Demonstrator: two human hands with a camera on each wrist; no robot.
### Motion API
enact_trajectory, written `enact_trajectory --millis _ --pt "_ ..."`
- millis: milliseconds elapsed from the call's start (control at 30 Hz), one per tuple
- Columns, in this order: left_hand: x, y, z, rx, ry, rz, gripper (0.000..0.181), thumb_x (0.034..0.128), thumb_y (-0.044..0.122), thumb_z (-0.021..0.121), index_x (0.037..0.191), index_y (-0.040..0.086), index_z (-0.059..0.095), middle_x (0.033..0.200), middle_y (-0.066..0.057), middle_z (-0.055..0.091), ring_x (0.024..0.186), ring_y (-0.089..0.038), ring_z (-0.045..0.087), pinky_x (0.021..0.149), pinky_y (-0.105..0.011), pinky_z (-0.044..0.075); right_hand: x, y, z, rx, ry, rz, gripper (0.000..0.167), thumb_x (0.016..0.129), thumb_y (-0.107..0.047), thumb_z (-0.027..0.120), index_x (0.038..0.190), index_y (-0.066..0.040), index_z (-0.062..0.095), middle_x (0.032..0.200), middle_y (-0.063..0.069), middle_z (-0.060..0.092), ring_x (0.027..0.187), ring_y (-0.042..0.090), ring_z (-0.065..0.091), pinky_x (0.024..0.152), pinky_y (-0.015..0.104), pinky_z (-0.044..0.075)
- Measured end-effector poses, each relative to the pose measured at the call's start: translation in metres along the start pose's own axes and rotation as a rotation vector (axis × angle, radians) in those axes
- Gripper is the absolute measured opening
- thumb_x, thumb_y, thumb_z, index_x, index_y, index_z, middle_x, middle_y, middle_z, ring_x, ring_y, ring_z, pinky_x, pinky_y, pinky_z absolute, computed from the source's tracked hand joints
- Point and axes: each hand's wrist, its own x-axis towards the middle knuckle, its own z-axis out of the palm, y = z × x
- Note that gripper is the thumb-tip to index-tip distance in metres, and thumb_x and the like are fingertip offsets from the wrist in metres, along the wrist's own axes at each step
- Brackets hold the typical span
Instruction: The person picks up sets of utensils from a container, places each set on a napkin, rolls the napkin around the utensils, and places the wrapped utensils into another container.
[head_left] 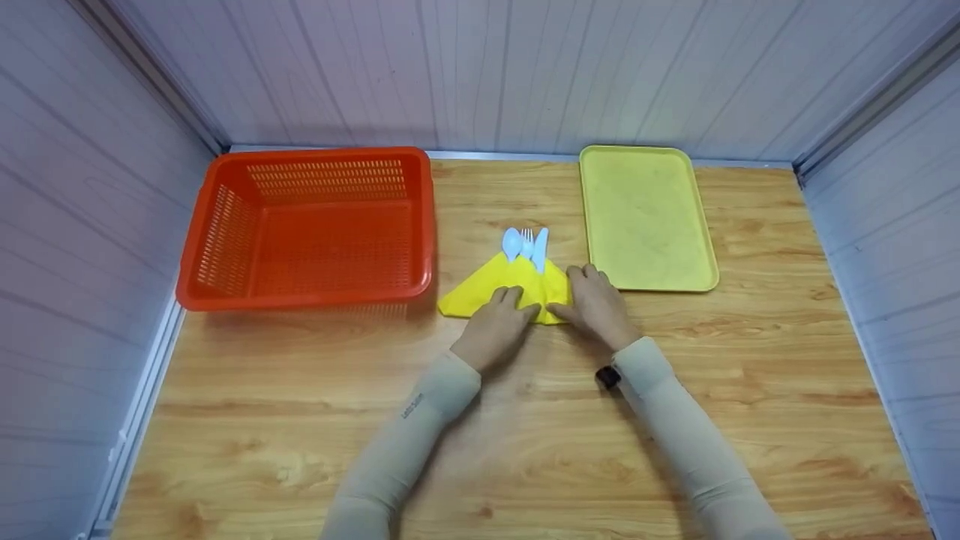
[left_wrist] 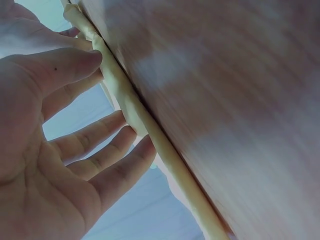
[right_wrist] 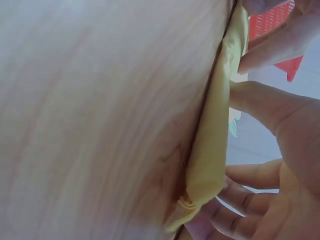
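Note:
A yellow napkin (head_left: 474, 291) lies on the table, folded around a pale blue spoon (head_left: 512, 241), fork (head_left: 527, 244) and knife (head_left: 540, 247), whose upper ends stick out of its top. My left hand (head_left: 496, 330) rests on its lower middle, thumb and fingertips touching the cloth. At the napkin's folded right end, my right hand (head_left: 602, 306) presses with spread thumb and fingers. Both thumbs nearly meet at the lower edge. From the left wrist, the napkin (left_wrist: 131, 107) shows edge-on under relaxed fingers; the right wrist view shows the thumb on the napkin (right_wrist: 207, 150) and fingers at its end.
A red-orange basket (head_left: 337, 247) stands at the back left. The yellow tray (head_left: 649, 217) lies at the back right, just beyond my right hand. Panelled walls (head_left: 495, 75) border the wooden table (head_left: 525, 465) at the back and both sides.

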Motion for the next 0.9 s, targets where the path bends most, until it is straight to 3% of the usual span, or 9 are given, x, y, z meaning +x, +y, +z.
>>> enact_trajectory --millis 333,533,700,900 --pt "0.000 0.000 0.000 0.003 0.048 0.013 0.032 0.1033 0.012 0.051 0.131 0.015 0.067 0.137 -0.022 0.053 0.125 -0.038 0.049 0.095 -0.046 0.051 0.005 0.005 -0.003 0.082 -0.049 0.041 0.065 0.085 -0.047 0.076 0.120 0.003 0.054 0.106 0.017 0.056 0.096 0.033 0.053 0.081 0.045 0.047" --pt "0.001 0.001 0.000 0.029 0.039 0.019 0.031 0.1026 0.014 0.053 0.130 0.015 0.067 0.136 -0.021 0.053 0.123 -0.038 0.050 0.094 -0.045 0.052 -0.001 0.010 -0.002 0.229 -0.049 0.050 0.060 0.087 -0.043 0.076 0.122 0.000 0.053 0.102 0.015 0.065 0.082 0.024 0.055 0.069 0.036 0.045" --pt "0.002 0.002 0.000 0.023 0.019 0.004 0.031 0.1028 0.016 0.053 0.131 0.014 0.066 0.137 -0.021 0.053 0.125 -0.037 0.049 0.096 -0.045 0.051 -0.006 0.018 -0.002 0.348 -0.024 0.052 0.060 0.086 -0.042 0.076 0.120 0.003 0.057 0.104 0.016 0.065 0.084 0.024 0.053 0.069 0.034 0.042" --pt "0.002 0.002 0.000 0.021 0.013 -0.006 0.031 0.1026 0.018 0.054 0.130 0.016 0.067 0.137 -0.020 0.053 0.125 -0.037 0.049 0.094 -0.045 0.052 -0.012 0.025 -0.003 0.413 -0.050 0.056 0.058 0.086 -0.040 0.076 0.120 0.004 0.060 0.103 0.014 0.063 0.086 0.024 0.052 0.070 0.033 0.040"
